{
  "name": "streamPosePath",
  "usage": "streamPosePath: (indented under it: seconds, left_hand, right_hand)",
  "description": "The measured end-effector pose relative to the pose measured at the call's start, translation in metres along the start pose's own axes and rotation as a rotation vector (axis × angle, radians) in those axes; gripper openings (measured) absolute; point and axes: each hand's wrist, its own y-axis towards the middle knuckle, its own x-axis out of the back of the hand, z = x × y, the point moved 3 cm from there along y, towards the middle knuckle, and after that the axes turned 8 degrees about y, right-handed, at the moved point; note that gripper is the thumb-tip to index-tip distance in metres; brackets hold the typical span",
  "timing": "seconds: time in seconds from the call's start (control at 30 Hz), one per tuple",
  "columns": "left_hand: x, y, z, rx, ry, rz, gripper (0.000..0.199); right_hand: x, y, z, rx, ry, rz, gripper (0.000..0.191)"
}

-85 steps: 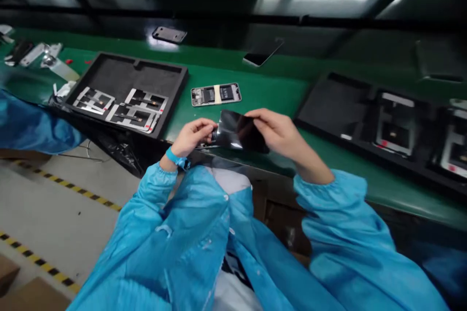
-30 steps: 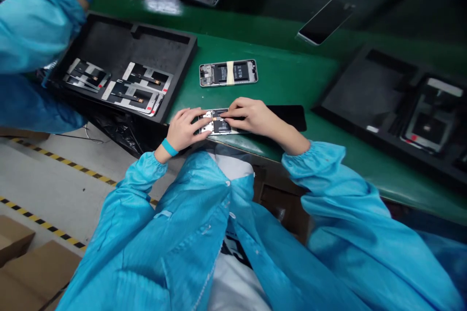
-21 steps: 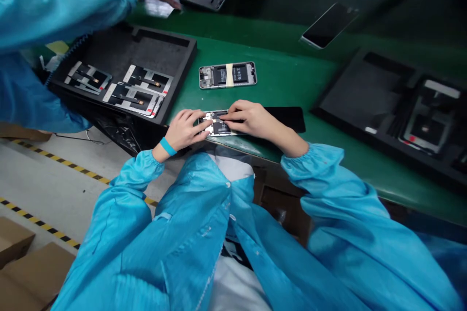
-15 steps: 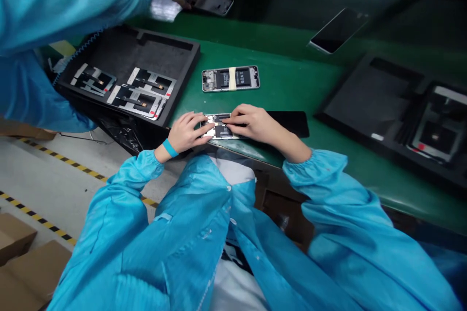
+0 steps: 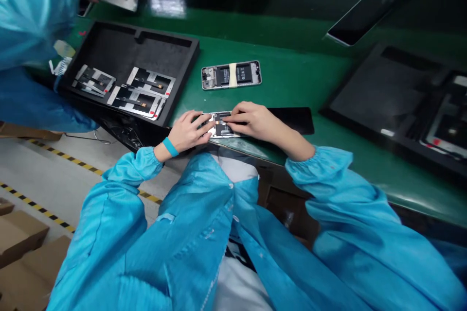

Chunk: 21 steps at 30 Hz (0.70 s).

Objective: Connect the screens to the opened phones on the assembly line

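One opened phone lies near the front edge of the green surface; our left hand steadies it, fingers spread, and our right hand touches it, whether gripping anything we cannot tell.

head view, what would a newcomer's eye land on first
Probably the left hand and right hand, both on an opened smartphone at the near edge of the green workbench. Just beyond lies a second opened smartphone with a pale strip across its middle; left of that, a black foam tray holds phone display panels.
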Motion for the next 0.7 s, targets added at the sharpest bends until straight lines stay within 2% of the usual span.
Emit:
streamPosePath:
  seconds: [0.1, 0.23, 0.33, 0.4, 0.43, 0.57, 0.7]
  left_hand:
    - [0.004, 0.002, 0.002, -0.004, -0.016, 0.035, 0.041]
    - [0.007, -0.001, 0.004, 0.064, -0.169, -0.016, 0.047]
    - [0.007, 0.006, 0.002, 0.121, -0.276, -0.087, 0.079]
    - [0.005, 0.017, -0.001, 0.096, -0.313, -0.059, 0.099]
    - [0.004, 0.024, -0.002, 0.067, -0.327, -0.017, 0.104]
    - [0.005, 0.048, -0.006, -0.016, -0.371, 0.156, 0.090]
    - [0.011, 0.056, -0.007, -0.021, -0.395, 0.181, 0.081]
  right_hand:
    - [0.006, 0.000, 0.006, -0.008, -0.004, -0.008, 0.044]
    - [0.041, -0.024, 0.006, -0.095, -0.050, -0.097, 0.062]
    - [0.069, -0.061, -0.008, -0.212, -0.068, -0.106, 0.094]
    - [0.079, -0.086, -0.021, -0.283, -0.064, -0.062, 0.113]
    - [0.080, -0.096, -0.027, -0.314, -0.063, -0.041, 0.117]
    - [0.077, -0.115, -0.037, -0.365, -0.062, -0.015, 0.111]
    - [0.074, -0.115, -0.036, -0.365, -0.041, -0.056, 0.104]
